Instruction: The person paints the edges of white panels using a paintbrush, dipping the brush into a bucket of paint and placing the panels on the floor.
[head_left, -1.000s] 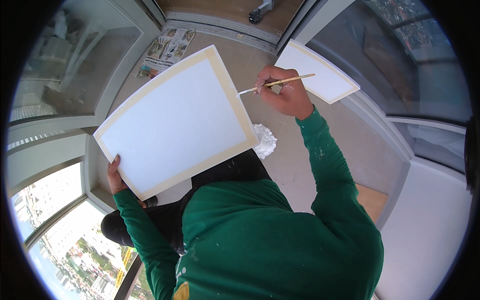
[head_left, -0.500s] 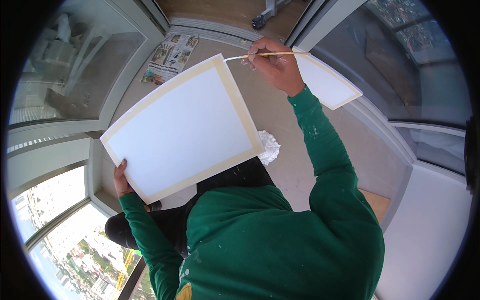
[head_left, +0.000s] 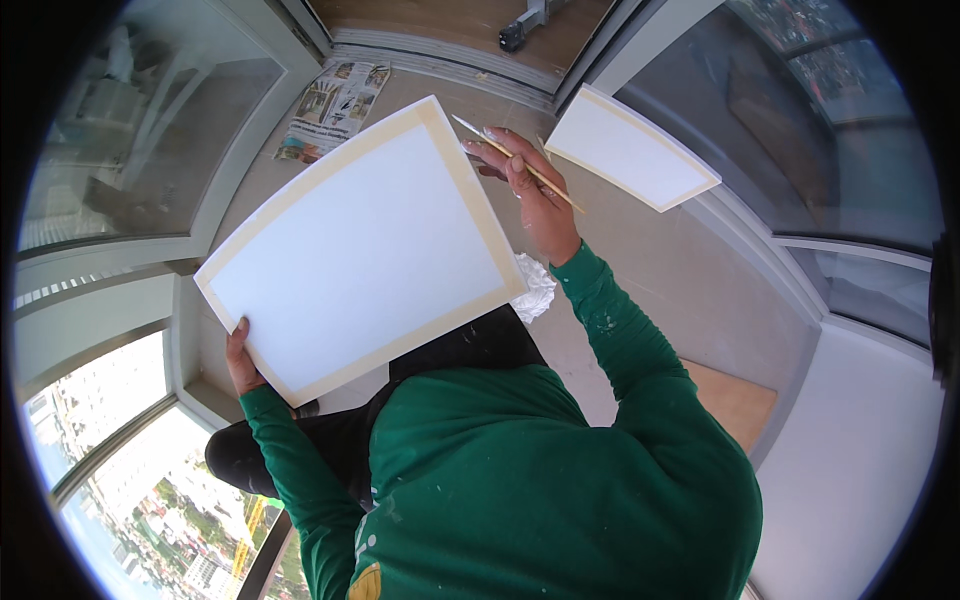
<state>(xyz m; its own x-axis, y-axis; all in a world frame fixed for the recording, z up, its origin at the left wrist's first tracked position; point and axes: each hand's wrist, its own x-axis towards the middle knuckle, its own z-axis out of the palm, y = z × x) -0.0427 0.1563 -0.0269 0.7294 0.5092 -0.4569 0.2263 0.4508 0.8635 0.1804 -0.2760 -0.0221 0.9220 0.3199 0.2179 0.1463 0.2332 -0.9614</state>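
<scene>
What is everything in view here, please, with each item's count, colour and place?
Near panel: one, white with tan border, centre
Paintbrush: one, tan handle, upper centre
Far panel: one, white with tan border, upper right
Newspaper: one, multicoloured, upper left
Crumpled material: one, white, partly behind near panel
Flat board: one, light brown, right
Caster: one, black, top
Glass panels: several, grey frames, both sides
Floor: one, greyish, middle
Trousers: one pair, black, below near panel
Shirt: one, green, bottom centre
Left grip: one, bare, holding near panel
Right grip: one, bare, holding paintbrush
</scene>
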